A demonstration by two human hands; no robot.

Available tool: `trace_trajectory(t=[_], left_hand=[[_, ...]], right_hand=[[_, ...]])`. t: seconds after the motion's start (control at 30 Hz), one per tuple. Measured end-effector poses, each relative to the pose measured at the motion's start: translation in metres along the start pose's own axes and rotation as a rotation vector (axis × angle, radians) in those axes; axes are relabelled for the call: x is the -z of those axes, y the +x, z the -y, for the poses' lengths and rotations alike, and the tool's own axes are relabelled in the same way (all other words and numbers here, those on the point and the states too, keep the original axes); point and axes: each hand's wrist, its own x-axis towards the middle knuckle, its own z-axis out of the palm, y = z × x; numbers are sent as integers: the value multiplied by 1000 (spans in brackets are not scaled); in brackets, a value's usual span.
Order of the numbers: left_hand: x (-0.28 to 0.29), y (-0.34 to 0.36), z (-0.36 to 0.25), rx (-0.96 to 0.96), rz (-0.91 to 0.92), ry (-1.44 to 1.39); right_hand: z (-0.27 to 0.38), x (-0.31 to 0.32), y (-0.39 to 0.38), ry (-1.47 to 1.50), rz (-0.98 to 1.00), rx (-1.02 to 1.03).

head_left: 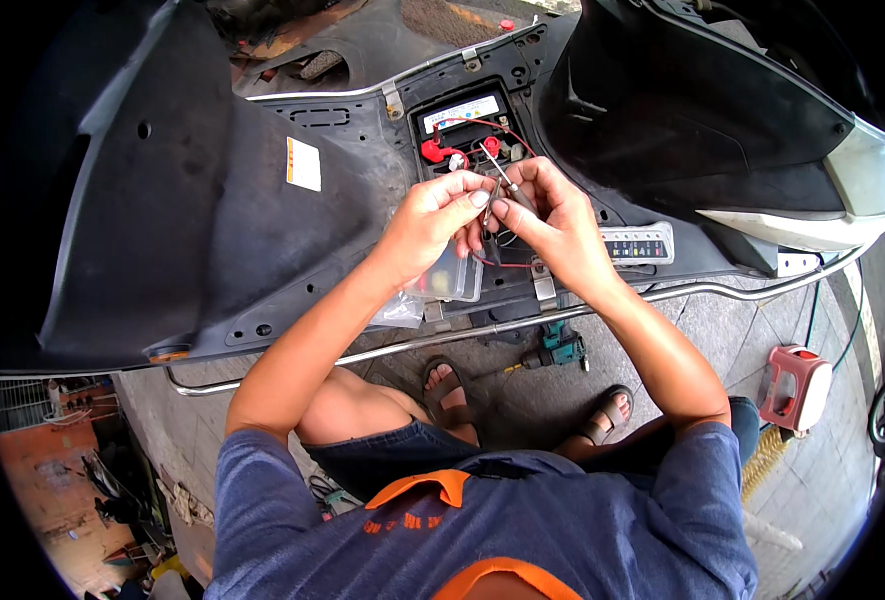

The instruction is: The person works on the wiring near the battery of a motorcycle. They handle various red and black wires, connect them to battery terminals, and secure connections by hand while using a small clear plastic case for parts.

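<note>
Both hands meet above an open battery compartment in a scooter's footboard. My left hand (432, 215) pinches a thin dark piece, perhaps a wire end or connector, whose kind is hard to make out. Across the fingers of my right hand (554, 215) lies a screwdriver (498, 168), its metal shaft slanting up and left. Just beyond is the battery (462, 113) with a white label, a red terminal cover (432, 151) and a thin red wire (507, 265) looping around the hands. A clear plastic box (450, 284) sits under my left hand.
A metal rail (402, 347) runs along the footboard's near edge. On the paving below lies a teal power drill (560, 345), between my feet. Dark scooter panels (212, 200) rise on both sides. A red-and-white appliance (798, 388) stands at right.
</note>
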Motion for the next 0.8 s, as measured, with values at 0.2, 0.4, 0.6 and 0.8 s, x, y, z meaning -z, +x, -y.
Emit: trace_trajectory(t=[0.2,0.4,0.6,0.8], left_hand=[[6,-2,1,128,80,-226],[10,-5,-3,134,135,-192],[11,-6,-4,83,132,-65],[6,-7,-5,66,93,45]], right_hand=[[5,0,2,-176,-59,44],[10,-1,1,-204,-28,34],[21,7,4,-302,106,124],[32,13,3,-391,232,128]])
